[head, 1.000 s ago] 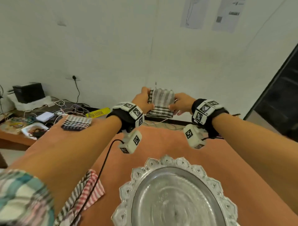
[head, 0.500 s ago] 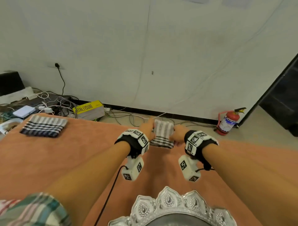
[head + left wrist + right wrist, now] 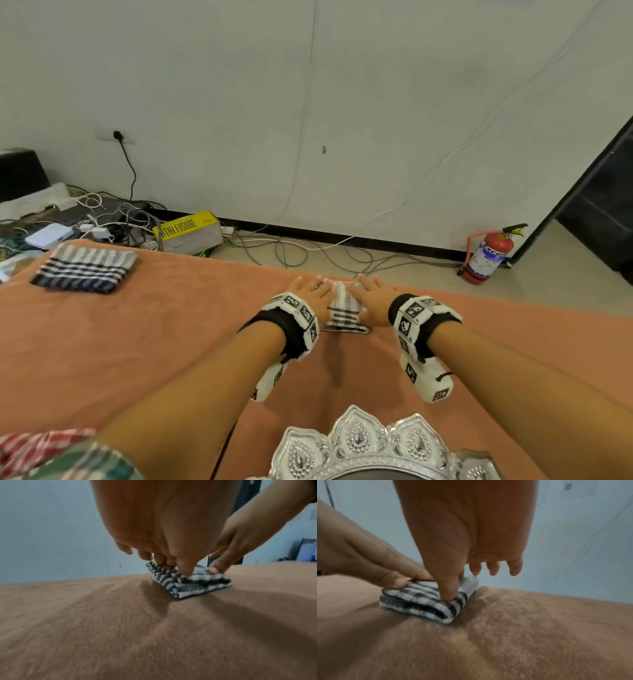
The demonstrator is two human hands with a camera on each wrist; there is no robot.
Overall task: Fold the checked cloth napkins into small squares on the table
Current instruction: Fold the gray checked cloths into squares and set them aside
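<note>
A small folded black-and-white checked napkin (image 3: 343,312) (image 3: 188,584) (image 3: 419,602) lies on the orange table cover (image 3: 171,342) near the far edge. My left hand (image 3: 310,291) (image 3: 169,562) presses down on its left side with straight fingers and thumb. My right hand (image 3: 375,298) (image 3: 452,585) presses its right side, thumb on top and fingers stretched past the far edge. Neither hand curls round the cloth. A second folded checked napkin (image 3: 84,270) rests at the far left of the table. A red checked cloth (image 3: 30,445) shows at the near left.
An ornate silver tray (image 3: 370,442) sits at the near edge, just behind my wrists. Beyond the table are floor cables, a yellow box (image 3: 186,228) and a red fire extinguisher (image 3: 486,255) by the wall.
The hands brought the folded napkin down from the air onto the table. They went from pinching its sides to pressing flat on it. The head view tipped downward.
</note>
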